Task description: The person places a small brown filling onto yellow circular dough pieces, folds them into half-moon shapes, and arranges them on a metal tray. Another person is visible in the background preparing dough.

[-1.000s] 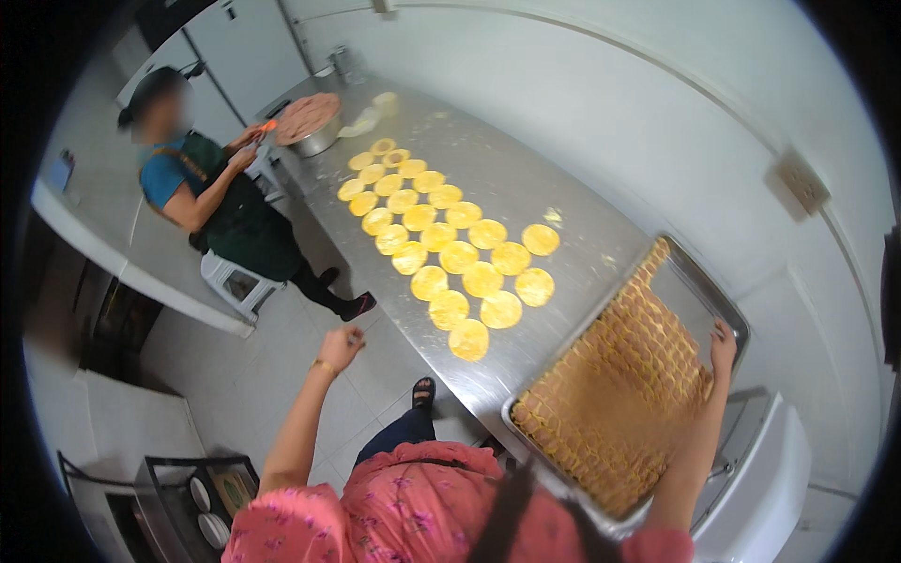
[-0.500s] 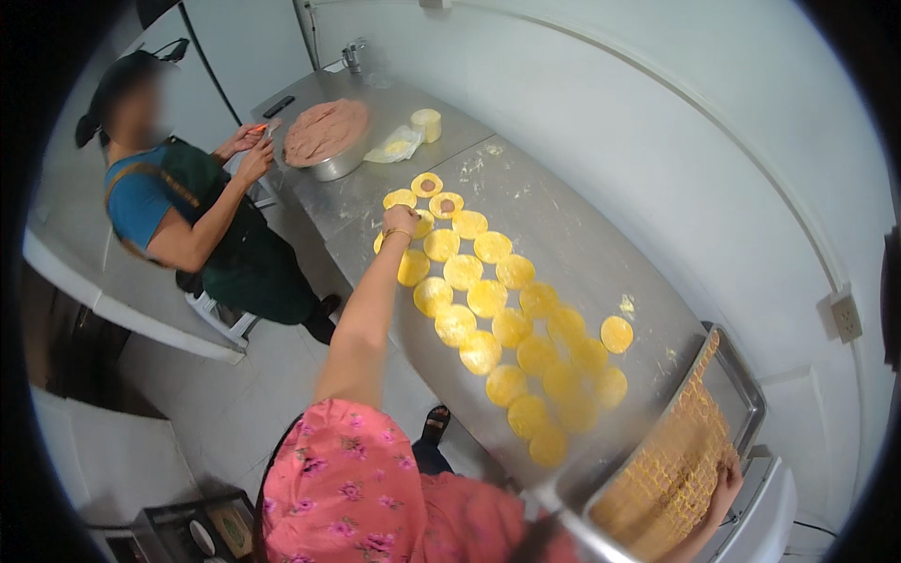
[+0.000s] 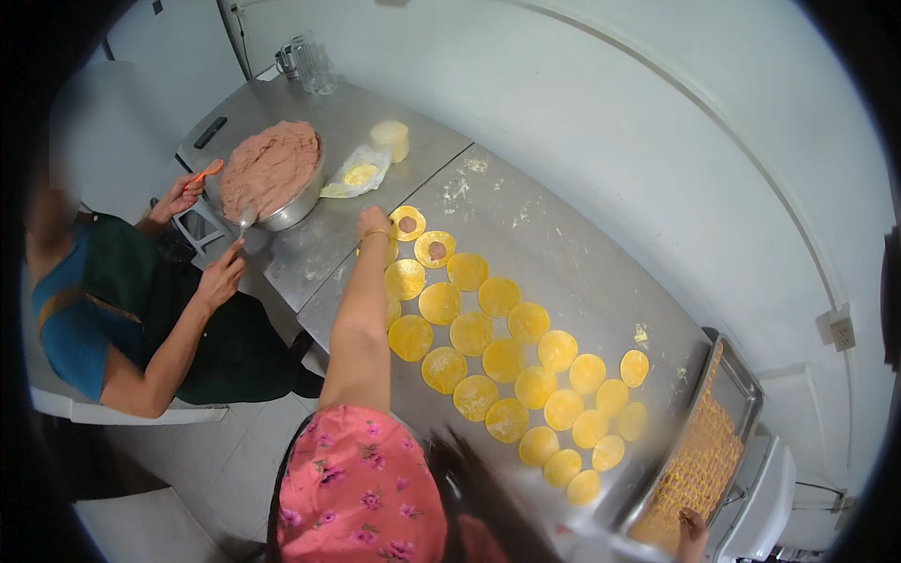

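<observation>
My left arm, in a pink floral sleeve, stretches across a metal table (image 3: 554, 253). My left hand (image 3: 374, 222) is closed at the far end of the rows of round yellow dough wrappers (image 3: 440, 304); its fingertips, and anything in them, are hidden. Beside it, two wrappers carry a small lump of pink filling (image 3: 407, 225). At the lower right my right hand (image 3: 693, 531) is curled at the near side rim of a metal tray (image 3: 748, 396). Many small yellow-brown pieces (image 3: 699, 460) cover that tray.
A co-worker at the left holds a spoon (image 3: 247, 218) and an orange-handled tool (image 3: 208, 171) by a metal bowl (image 3: 298, 208) of pink filling. Nearby are a wrapper stack (image 3: 390, 139), a plastic bag (image 3: 359, 175), a black object (image 3: 210, 132) and a glass jug (image 3: 314, 68).
The view has shifted toward the left. My left hand has moved off the wrappers to beside the farthest filled one. The co-worker's spoon has come down to the bowl of filling.
</observation>
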`<state>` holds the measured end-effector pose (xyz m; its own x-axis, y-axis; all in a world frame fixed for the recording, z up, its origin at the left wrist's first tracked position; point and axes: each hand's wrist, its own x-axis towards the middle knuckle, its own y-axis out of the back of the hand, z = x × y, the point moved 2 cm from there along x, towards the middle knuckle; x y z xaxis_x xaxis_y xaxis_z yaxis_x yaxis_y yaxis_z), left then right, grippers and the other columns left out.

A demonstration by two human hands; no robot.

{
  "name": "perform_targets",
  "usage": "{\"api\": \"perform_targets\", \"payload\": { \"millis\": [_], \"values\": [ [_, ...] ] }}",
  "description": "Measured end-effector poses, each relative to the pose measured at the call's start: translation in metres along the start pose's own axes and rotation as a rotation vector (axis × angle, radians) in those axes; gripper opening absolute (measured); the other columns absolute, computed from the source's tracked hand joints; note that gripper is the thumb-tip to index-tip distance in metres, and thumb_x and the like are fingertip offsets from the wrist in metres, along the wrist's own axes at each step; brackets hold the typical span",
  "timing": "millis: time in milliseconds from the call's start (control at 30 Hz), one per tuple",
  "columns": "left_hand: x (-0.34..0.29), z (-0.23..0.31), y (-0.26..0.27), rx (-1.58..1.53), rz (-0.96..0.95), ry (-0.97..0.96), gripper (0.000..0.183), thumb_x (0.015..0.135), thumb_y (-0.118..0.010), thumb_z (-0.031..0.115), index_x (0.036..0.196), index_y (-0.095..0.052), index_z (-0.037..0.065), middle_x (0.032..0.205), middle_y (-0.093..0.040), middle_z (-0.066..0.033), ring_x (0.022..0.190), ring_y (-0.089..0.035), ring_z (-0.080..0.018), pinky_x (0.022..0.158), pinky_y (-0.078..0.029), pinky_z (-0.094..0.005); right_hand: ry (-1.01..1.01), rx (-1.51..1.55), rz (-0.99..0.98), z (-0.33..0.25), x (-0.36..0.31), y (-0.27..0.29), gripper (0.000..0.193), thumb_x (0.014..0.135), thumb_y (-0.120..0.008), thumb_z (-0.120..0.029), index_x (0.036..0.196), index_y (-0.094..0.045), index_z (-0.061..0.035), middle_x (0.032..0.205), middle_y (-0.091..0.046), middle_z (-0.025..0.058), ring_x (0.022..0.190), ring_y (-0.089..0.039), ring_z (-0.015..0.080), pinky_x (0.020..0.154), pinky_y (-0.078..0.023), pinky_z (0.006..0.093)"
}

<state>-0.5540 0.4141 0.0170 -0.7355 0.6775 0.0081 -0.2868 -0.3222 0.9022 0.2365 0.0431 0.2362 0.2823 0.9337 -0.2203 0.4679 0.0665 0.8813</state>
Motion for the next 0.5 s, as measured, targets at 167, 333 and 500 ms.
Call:
{"api": "perform_targets", "payload": {
  "millis": [167, 333, 500],
  "values": [
    [-0.003, 0.003, 0.013, -0.121, -0.028, -0.106, 0.016, 0.078, -0.062, 0.022, 0.083, -0.069, 0.008, 0.094, -0.064, -0.0194, 0.086, -0.062, -0.0349, 0.075, -0.051, -0.0410, 0.012, 0.062, -0.034, -0.013, 0.007, -0.020, 0.025, 0.091, -0.055, -0.012, 0.110, -0.063, 0.0004, 0.109, -0.064, 0.0163, 0.103, -0.059, 0.0241, 0.092, -0.044, 0.0324],
    [0.026, -0.014, -0.006, -0.491, -0.096, -0.100, 0.023, 0.082, -0.055, 0.024, 0.091, -0.063, 0.005, 0.095, -0.065, -0.0174, 0.087, -0.063, -0.0292, 0.076, -0.052, -0.0385, 0.003, 0.039, -0.056, -0.014, 0.010, -0.033, 0.023, 0.088, -0.053, -0.005, 0.108, -0.062, 0.0009, 0.104, -0.063, 0.0150, 0.098, -0.058, 0.0215, 0.089, -0.044, 0.0297],
    [0.031, -0.017, -0.018, -1.418, -0.376, 0.244, 0.026, 0.087, -0.048, 0.021, 0.107, -0.052, 0.004, 0.102, -0.061, -0.0113, 0.089, -0.062, -0.0229, 0.076, -0.053, -0.0362, 0.045, 0.318, -0.026, -0.047, 0.010, -0.048, 0.019, 0.084, -0.052, 0.006, 0.101, -0.060, 0.0051, 0.095, -0.060, 0.0098, 0.092, -0.059, 0.0174, 0.084, -0.046, 0.0280]
  ]
}}
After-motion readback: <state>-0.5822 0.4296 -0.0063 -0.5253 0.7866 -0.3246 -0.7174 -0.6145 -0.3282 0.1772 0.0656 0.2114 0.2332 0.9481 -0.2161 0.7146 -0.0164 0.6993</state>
